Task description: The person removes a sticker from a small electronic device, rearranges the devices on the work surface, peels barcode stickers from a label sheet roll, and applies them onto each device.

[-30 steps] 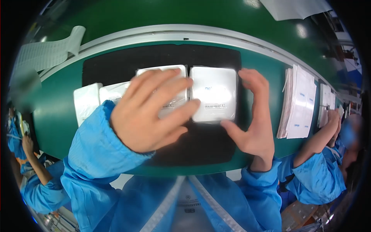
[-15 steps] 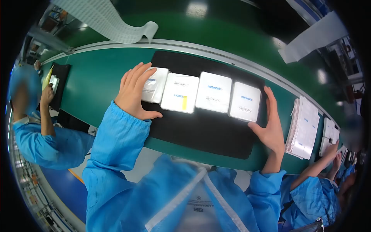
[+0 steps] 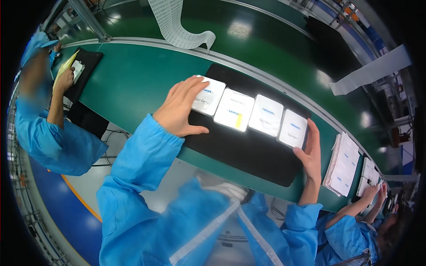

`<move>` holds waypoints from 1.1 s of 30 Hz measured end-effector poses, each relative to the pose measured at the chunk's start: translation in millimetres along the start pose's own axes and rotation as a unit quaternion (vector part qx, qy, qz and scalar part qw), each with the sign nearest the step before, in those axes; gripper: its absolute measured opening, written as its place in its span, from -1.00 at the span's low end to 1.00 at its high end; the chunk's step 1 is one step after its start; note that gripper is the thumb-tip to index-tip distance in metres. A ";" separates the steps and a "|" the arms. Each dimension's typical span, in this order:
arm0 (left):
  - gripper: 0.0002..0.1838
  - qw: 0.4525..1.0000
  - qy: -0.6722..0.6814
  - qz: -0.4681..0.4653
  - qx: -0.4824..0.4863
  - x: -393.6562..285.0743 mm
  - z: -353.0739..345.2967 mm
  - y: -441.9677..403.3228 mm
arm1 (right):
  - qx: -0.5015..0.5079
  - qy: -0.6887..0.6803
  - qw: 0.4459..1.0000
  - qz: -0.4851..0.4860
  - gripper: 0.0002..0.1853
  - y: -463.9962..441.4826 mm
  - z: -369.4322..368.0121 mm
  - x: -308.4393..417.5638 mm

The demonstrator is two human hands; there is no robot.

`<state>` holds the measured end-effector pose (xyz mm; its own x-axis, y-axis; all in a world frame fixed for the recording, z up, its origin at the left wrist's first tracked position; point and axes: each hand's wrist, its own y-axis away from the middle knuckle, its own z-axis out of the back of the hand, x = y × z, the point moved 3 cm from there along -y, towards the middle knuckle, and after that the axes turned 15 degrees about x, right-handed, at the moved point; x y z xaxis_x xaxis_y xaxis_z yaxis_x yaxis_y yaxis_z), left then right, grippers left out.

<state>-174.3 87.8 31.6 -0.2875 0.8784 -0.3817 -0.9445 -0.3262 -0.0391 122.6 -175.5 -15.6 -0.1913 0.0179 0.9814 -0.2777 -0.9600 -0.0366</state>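
Left hand (image 3: 177, 111), spread wide at the left end of the black mat (image 3: 239, 153), fingertips over the leftmost white box (image 3: 211, 95), contact uncertain; right hand (image 3: 312, 157), loosely curved about the outer edge of the rightmost white box (image 3: 293, 128), at the mat's right end. Four white boxes on the mat, the row seemingly formed; yellow strip (image 3: 238, 119) visible on one only, what remains unclear. Stack of white sheets (image 3: 344, 166), right of the mat, on the green counter (image 3: 128, 66).
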 end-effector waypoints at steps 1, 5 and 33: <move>0.30 0.999 -0.003 -0.029 0.018 -6.5 0.6 -10.3 | 0.004 0.012 1.000 -0.020 0.04 -1.1 -4.0 2.4; 0.31 0.992 -0.028 -0.079 0.098 -31.1 -6.5 -54.5 | -0.003 0.051 0.998 -0.028 0.05 -0.6 -8.6 4.6; 0.22 0.968 0.221 -0.020 -0.113 -97.7 -12.9 -48.7 | 0.122 -0.168 0.973 0.098 -0.18 -10.2 -87.6 65.6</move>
<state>-98.1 13.4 58.9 -0.1087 0.6726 -0.7320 -0.8797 -0.4080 -0.2443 30.4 -140.0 32.6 0.1117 -0.2246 0.9680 -0.0265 -0.9744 -0.2230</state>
